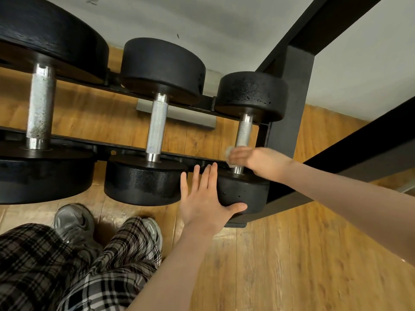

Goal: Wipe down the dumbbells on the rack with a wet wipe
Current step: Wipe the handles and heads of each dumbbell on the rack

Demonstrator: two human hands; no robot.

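The smallest dumbbell (243, 153) sits at the rack's (289, 113) right end. The right hand (253, 161), blurred, grips a mostly hidden wet wipe (228, 151) around its handle. The left hand (205, 198), fingers spread, braces the near head.

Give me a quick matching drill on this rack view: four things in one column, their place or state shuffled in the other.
Things:
1. left hand
2. right hand
3. smallest dumbbell
4. largest dumbbell

Places or states:
A. far left of the rack
B. flat against the near weight head, fingers straight
C. far right of the rack
D. on the handle with the wet wipe

Pairs: 1-B, 2-D, 3-C, 4-A
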